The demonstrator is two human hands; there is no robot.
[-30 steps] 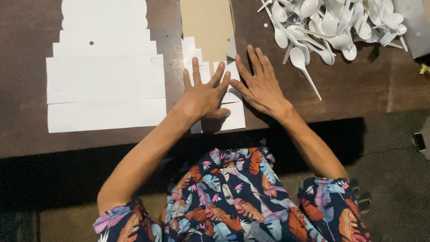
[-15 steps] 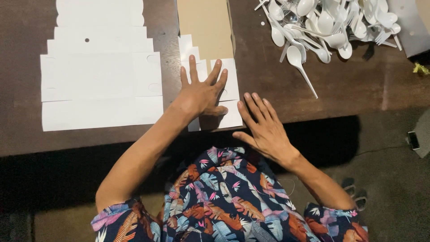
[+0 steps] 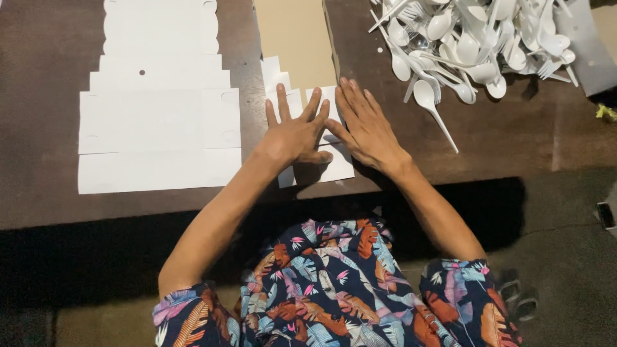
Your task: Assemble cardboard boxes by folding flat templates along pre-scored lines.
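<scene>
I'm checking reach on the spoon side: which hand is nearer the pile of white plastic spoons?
Right. The right hand lies flat on the small white sheet, just left of the spoon pile; the left hand lies farther left.

Bare forearms, no watch or rings visible. Short sleeves and garment at lower centre of frame: dark navy fabric, tropical leaf print in orange, pink, teal, white.
</scene>
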